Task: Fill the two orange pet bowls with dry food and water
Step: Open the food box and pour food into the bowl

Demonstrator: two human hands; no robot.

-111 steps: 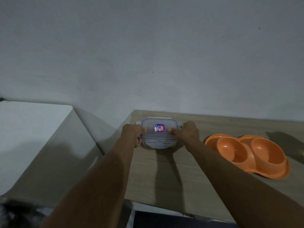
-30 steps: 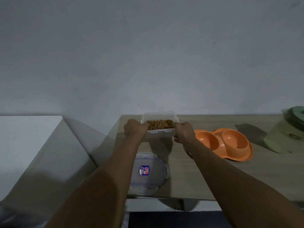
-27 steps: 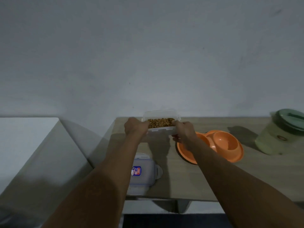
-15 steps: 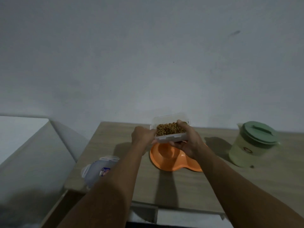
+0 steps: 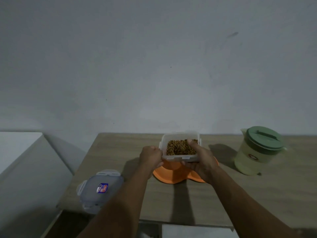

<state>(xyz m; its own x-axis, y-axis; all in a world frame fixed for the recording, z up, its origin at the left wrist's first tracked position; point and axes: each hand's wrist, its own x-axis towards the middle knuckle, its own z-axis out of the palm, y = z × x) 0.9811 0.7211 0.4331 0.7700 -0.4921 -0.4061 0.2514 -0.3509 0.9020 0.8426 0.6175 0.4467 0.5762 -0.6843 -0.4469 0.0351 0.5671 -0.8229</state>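
Tub (image 5: 180, 148) of kibble (image 5: 180, 147), lifted from bench (image 5: 274, 194), now over bowls (image 5: 171, 174); left hand (image 5: 151, 158), right hand (image 5: 199, 160) each grip sides. Pour looks next; lid (image 5: 101, 188) at left edge.

Both forearms reach forward, left hand (image 5: 151, 156) and right hand (image 5: 200, 162) curled closed, nearly side by side.

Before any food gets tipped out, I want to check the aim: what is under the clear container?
The orange double bowl sits below the clear container, held by the left hand and right hand. Its hollows are mostly covered, so their contents cannot be seen.
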